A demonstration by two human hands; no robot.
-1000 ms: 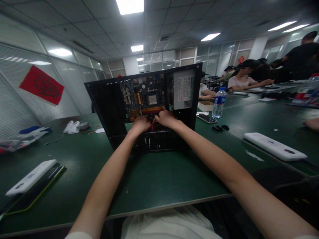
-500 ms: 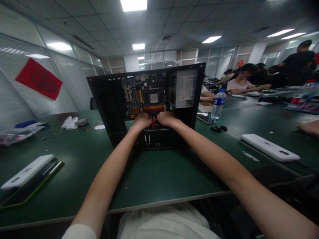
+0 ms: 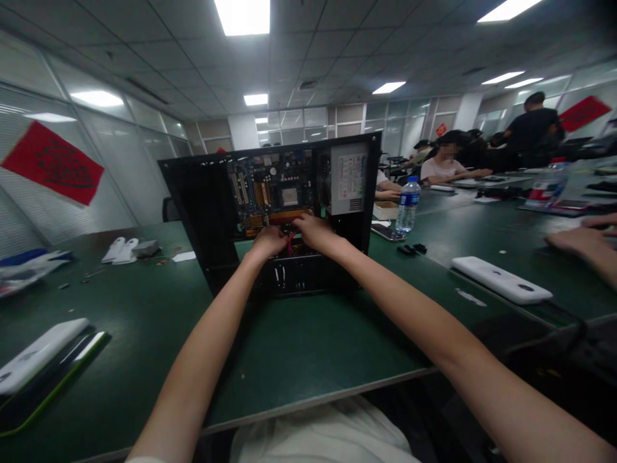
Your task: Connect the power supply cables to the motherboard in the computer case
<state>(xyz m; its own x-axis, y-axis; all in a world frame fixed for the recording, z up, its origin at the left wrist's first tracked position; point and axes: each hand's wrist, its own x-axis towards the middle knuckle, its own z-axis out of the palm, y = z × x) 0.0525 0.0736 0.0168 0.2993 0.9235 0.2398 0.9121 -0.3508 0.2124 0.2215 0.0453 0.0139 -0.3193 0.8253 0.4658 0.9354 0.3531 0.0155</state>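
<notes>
An open black computer case stands upright on the green table. Inside it are a motherboard and, at the upper right, a silver power supply. My left hand is closed at the lower middle of the case, its fingertips at a thin bundle of red cables. Just right of the cables, my right hand has its fingers bent together near the motherboard's lower edge. What its fingertips hold, if anything, is too small to make out.
A water bottle, a phone and small black parts lie right of the case. White power banks rest at both sides. Another person's hands are at the right edge; a seated person is farther back.
The view has shifted, so the case appears slightly lower and to the left. My right hand has moved up a little from the cables, away from my left hand. Another person's hands show more at right.
</notes>
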